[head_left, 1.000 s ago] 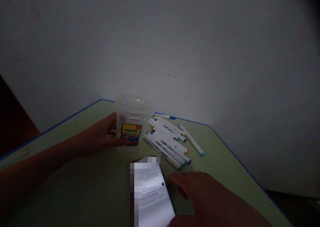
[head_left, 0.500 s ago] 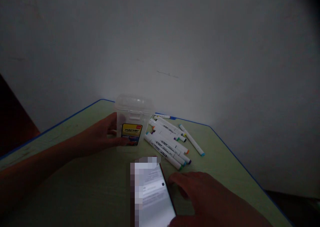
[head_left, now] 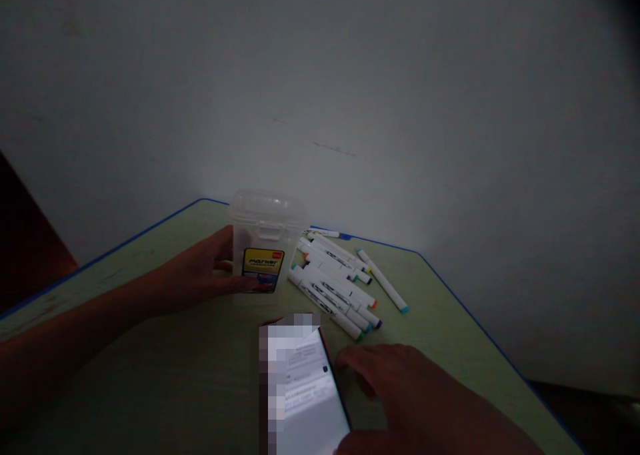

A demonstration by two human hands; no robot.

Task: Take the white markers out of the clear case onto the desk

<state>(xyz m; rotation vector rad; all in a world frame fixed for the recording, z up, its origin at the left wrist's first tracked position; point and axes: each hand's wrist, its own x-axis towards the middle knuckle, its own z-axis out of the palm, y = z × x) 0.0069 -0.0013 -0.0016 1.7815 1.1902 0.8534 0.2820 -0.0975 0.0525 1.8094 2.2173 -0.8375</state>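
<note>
A clear plastic marker box (head_left: 265, 235) with its lid down and a yellow and black label stands upright on the table. My left hand (head_left: 215, 265) is closed around its left side, the thumb across the label and some fingers behind it. Close to the right edge of a lit phone (head_left: 315, 401) rests my right hand (head_left: 395, 388), thumb and forefinger apart. The thumb reaches the phone's lower right edge; nothing is gripped. Several white markers (head_left: 335, 288) with coloured ends lie in a loose pile right of the box, and one marker (head_left: 383, 280) lies apart.
The pale green table (head_left: 170, 248) has a blue edge and meets a grey wall (head_left: 320, 95) at the back. A dark brown surface (head_left: 30, 241) shows at the far left. Part of the phone is covered by blurred blocks.
Both hands, the box and the markers stay almost where they were. Only a tiny shift of the view shows.
</note>
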